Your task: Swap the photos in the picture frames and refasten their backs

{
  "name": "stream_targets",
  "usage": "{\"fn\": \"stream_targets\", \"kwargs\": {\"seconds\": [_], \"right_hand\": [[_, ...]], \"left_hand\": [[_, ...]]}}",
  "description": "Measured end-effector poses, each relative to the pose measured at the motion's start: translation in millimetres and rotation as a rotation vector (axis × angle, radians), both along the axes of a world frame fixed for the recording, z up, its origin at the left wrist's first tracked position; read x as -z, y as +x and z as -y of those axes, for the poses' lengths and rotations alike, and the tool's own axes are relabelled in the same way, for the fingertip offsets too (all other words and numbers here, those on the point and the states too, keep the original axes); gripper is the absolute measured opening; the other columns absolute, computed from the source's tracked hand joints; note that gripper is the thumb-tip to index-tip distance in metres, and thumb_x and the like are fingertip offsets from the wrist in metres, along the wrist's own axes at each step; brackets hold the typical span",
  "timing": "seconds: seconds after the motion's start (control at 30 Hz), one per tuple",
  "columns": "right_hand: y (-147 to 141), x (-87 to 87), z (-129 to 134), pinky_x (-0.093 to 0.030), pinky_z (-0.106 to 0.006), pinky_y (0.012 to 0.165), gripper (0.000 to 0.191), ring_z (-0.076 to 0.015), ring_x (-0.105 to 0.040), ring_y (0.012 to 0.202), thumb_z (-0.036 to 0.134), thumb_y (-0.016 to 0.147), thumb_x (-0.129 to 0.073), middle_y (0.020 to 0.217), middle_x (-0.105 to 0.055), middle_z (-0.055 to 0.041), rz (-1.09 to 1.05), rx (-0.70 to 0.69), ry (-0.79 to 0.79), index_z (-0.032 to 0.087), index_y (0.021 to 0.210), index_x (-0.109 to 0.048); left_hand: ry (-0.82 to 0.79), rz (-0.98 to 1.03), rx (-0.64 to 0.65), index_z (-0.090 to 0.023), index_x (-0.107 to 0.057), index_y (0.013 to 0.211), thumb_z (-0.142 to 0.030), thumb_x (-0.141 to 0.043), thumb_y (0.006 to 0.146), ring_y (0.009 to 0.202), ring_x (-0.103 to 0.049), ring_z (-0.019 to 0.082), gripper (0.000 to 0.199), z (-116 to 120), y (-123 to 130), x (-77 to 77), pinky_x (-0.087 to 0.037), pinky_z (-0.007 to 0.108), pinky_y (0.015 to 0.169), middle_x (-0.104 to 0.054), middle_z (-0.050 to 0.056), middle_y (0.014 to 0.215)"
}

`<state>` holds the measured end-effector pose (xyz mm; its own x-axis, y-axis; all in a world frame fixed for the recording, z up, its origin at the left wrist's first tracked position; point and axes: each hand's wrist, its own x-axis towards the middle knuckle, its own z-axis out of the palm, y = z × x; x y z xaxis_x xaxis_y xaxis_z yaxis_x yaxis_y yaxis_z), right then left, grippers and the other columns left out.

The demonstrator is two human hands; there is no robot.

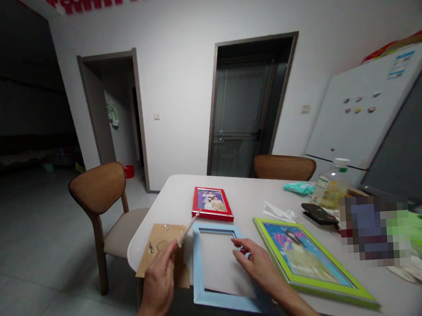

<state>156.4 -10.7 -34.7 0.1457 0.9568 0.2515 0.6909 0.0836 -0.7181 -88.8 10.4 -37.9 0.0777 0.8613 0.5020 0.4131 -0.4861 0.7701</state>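
The left hand pinches a thin stick above the brown backing board. The right hand, fingers curled around something unclear, is over the blue frame, between both hands.

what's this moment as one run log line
left hand: slim pale stick | right hand: small item, unclear, over blue frame | red frame: beyond blue | green frame: right
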Motion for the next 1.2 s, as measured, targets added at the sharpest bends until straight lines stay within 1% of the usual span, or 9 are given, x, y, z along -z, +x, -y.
{"fn": "stream_targets", "kwargs": {"seconds": [0.07, 0.17, 0.3, 0.4, 0.5, 0.63, 0.73, 0.97, 1.2], "right_hand": [[-21.6, -4.6, -0.1, -0.044, -0.027, 0.062, 0.038, -0.0162, -0.057, 0.071, 0.036, 0.070, -0.045, 0.088, -0.061, -0.0077, -0.272, -0.102, -0.100, 0.013, 0.099, -0.055], [-48.0, -5.7, -4.2, -0.045, -0.025, 0.055, 0.041, -0.0151, -0.059, 0.068, 0.040, 0.072, -0.042, 0.086, -0.062, -0.0073, -0.704, -0.180, -0.227, 0.014, 0.103, -0.050], [-45.3, -7.1, -12.3, -0.046, -0.024, 0.057, 0.037, -0.0163, -0.060, 0.077, 0.036, 0.074, -0.036, 0.093, -0.062, -0.0077, -0.999, -0.070, -0.064, 0.016, 0.104, -0.046], [-18.2, -7.2, -14.4, -0.045, -0.024, 0.050, 0.040, -0.0172, -0.061, 0.068, 0.028, 0.070, -0.036, 0.089, -0.064, -0.0084, -0.863, 0.007, -0.091, 0.014, 0.106, -0.046], [8.6, -0.2, -14.1, -0.044, -0.024, 0.046, 0.046, -0.0162, -0.061, 0.057, 0.021, 0.067, -0.035, 0.079, -0.066, -0.0071, -0.635, 0.046, -0.209, 0.013, 0.111, -0.045], [19.8, 12.8, -19.1, -0.042, -0.021, 0.045, 0.051, -0.0140, -0.059, 0.052, 0.018, 0.065, -0.038, 0.071, -0.066, -0.0061, -0.441, 0.182, -0.235, 0.010, 0.115, -0.045], [14.5, 17.3, -26.5, -0.041, -0.021, 0.045, 0.052, -0.0132, -0.058, 0.051, 0.017, 0.065, -0.040, 0.067, -0.066, -0.0056, -0.458, 0.205, -0.206, 0.008, 0.116, -0.044], [11.5, 21.9, -34.0, -0.042, -0.022, 0.047, 0.052, -0.0142, -0.057, 0.050, 0.018, 0.064, -0.041, 0.065, -0.066, -0.0047, -0.451, 0.184, -0.178, 0.009, 0.115, -0.046], [7.2, 27.5, -40.7, -0.045, -0.024, 0.057, 0.046, -0.0174, -0.060, 0.068, 0.020, 0.065, -0.040, 0.076, -0.067, -0.0064, -0.362, 0.190, -0.095, 0.010, 0.108, -0.052]], "left_hand": [[-0.156, 0.367, -0.065, -0.015, -0.057, 0.095, -0.037, -0.041, 0.078, 0.093, -0.056, 0.024, 0.032, -2.0, 10.7, -16.0, -0.041, 0.038, 0.084, -0.064, 0.008, 0.094], [-0.360, 0.818, 0.087, -0.013, -0.056, 0.090, -0.043, -0.046, 0.073, 0.085, -0.059, 0.024, 0.036, 3.5, 38.3, -24.9, -0.045, 0.037, 0.077, -0.066, 0.008, 0.083], [-0.493, 0.954, 0.295, -0.012, -0.051, 0.098, -0.038, -0.053, 0.070, 0.093, -0.056, 0.024, 0.038, 14.2, 66.8, -9.2, -0.044, 0.035, 0.080, -0.063, 0.011, 0.094], [-0.452, 0.800, 0.258, -0.011, -0.042, 0.111, -0.032, -0.054, 0.067, 0.101, -0.051, 0.024, 0.050, 15.7, 65.3, 4.7, -0.040, 0.036, 0.086, -0.054, 0.016, 0.111], [-0.384, 0.422, 0.190, -0.012, -0.045, 0.110, -0.023, -0.053, 0.065, 0.105, -0.047, 0.024, 0.047, 18.1, 55.0, 13.2, -0.035, 0.038, 0.091, -0.051, 0.016, 0.114], [-0.210, -0.124, 0.297, -0.016, -0.054, 0.100, -0.012, -0.053, 0.061, 0.108, -0.044, 0.023, 0.040, 29.5, 50.6, 20.0, -0.032, 0.040, 0.094, -0.052, 0.011, 0.115], [-0.120, -0.365, 0.351, -0.013, -0.053, 0.102, -0.012, -0.057, 0.059, 0.111, -0.041, 0.026, 0.043, 35.5, 51.8, 21.8, -0.029, 0.044, 0.096, -0.048, 0.014, 0.119], [-0.101, -0.531, 0.335, -0.013, -0.050, 0.105, -0.012, -0.054, 0.065, 0.114, -0.038, 0.023, 0.040, 36.1, 48.2, 13.6, -0.030, 0.041, 0.097, -0.044, 0.014, 0.122], [-0.130, -0.613, 0.363, -0.014, -0.047, 0.107, -0.011, -0.054, 0.063, 0.117, -0.033, 0.024, 0.044, 36.0, 50.1, 8.9, -0.021, 0.046, 0.099, -0.043, 0.013, 0.124]]}}
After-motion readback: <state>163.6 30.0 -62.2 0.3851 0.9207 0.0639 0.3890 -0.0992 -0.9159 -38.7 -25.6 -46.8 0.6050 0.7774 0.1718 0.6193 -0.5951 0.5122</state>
